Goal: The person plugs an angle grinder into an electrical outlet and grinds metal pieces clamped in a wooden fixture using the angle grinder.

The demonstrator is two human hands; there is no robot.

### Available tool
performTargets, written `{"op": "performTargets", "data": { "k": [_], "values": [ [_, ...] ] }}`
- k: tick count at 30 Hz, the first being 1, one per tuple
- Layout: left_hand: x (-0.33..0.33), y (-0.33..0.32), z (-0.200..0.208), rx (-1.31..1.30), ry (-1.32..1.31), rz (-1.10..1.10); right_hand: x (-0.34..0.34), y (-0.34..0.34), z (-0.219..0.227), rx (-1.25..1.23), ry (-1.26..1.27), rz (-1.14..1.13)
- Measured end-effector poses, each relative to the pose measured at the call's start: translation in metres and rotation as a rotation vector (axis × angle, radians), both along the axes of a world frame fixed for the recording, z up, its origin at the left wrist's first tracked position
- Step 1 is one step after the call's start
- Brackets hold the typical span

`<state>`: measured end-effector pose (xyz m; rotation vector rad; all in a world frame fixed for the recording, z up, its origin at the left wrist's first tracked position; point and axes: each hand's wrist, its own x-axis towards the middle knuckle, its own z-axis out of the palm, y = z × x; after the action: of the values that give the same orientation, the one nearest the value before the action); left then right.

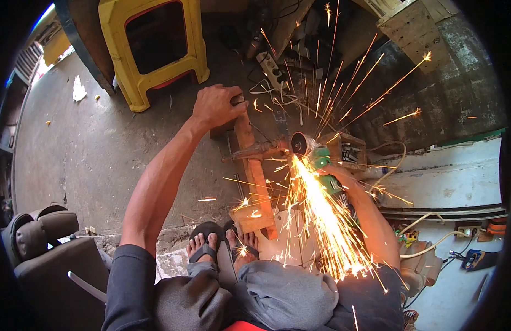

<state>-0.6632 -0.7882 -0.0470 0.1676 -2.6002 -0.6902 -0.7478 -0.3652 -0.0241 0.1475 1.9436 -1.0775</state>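
Note:
My left hand (215, 105) is closed over the far end of an upright-looking wooden beam (256, 179), its fingers curled round the top. Across the beam lies a rusty metal piece (255, 150), which reaches right toward a spinning disc. That disc belongs to a green angle grinder (321, 157), gripped in my right hand (339, 175). At the disc, a dense stream of bright sparks (321, 220) pours down over my right forearm, and thinner ones fan out far and right. The sparks and glare hide part of the grinder and the exact contact spot.
A yellow plastic stool (137, 94) stands far left. A white power strip (271, 70) with cables lies beyond the beam. Beside the grinder is a wooden box (346, 151) of metal bits. My sandalled feet (203, 245) are close below. A grey padded seat (59, 270) is near left.

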Motion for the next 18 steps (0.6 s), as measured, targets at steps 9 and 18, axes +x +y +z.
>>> {"op": "performTargets", "data": {
  "k": [9,18],
  "values": [
    [0.003,-0.005,-0.002,-0.006,-0.055,0.012,0.022,-0.033,0.036,0.062,-0.022,-0.018],
    [0.002,-0.004,-0.003,-0.001,-0.026,0.009,0.007,0.0,-0.005,0.023,-0.041,-0.054]
  ]
}}
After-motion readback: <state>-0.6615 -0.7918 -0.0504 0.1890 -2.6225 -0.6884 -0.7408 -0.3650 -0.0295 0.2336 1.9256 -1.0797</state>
